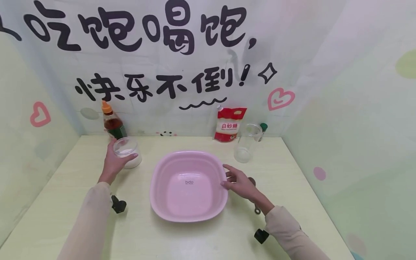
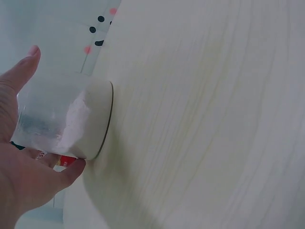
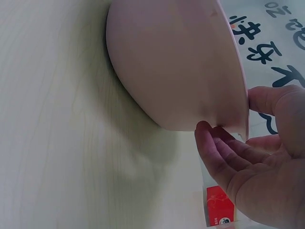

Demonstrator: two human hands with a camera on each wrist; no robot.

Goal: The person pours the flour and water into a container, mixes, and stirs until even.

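A pink plastic basin (image 1: 188,213) stands on the table in the head view. My right hand (image 1: 242,184) holds its right rim; in the right wrist view the thumb (image 3: 262,99) lies at the lip and the fingers (image 3: 209,145) reach the outer wall. At the left, my left hand (image 1: 115,162) spans a clear jar (image 1: 128,150) part filled with white powder. The left wrist view shows the jar (image 2: 90,119) upright, base at the tabletop, with fingers along one side and the thumb stretched out on the other.
Behind the jar stands a sauce bottle (image 1: 113,122) with an orange cap. At the back right are a red-and-white pouch (image 1: 229,124), a tall clear container (image 1: 247,142) and a green-capped bottle (image 1: 263,128). A spoon (image 1: 257,209) lies partly under the right hand.
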